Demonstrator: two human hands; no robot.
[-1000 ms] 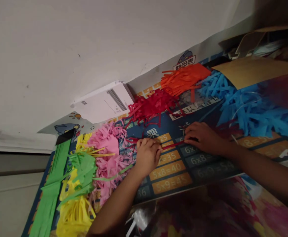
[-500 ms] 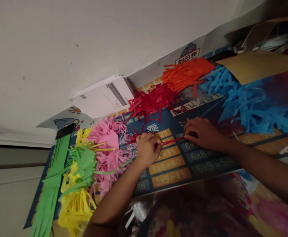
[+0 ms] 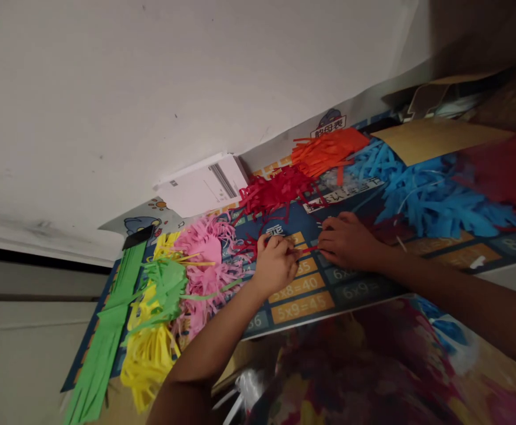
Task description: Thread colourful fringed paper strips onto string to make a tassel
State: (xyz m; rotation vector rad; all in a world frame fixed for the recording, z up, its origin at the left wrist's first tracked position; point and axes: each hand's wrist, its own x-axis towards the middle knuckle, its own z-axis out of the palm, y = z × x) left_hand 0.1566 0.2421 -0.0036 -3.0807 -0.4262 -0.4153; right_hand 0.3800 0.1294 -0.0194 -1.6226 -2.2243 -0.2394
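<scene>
Both my hands rest low over the printed mat, fingers pinched. A thin red paper strip (image 3: 308, 249) runs between them, gripped by my left hand (image 3: 278, 264) at its left end and by my right hand (image 3: 348, 241) at the other. Dark red fringe (image 3: 247, 247) sticks out past the left fingers. Just beyond the hands lies a bunch of red fringed paper (image 3: 278, 190). My fingers hide the strip's ends.
Left of the hands lie pink fringe (image 3: 207, 245), green fringe (image 3: 166, 280), yellow fringe (image 3: 149, 357) and a long green strip bundle (image 3: 107, 330). Orange fringe (image 3: 328, 150), blue fringe (image 3: 447, 200), white cards (image 3: 202, 188) and a tan sheet (image 3: 439, 139) are farther back, by the wall (image 3: 107, 88).
My hands have come closer together, and less of the red strip shows between them. The whole view has shifted slightly.
</scene>
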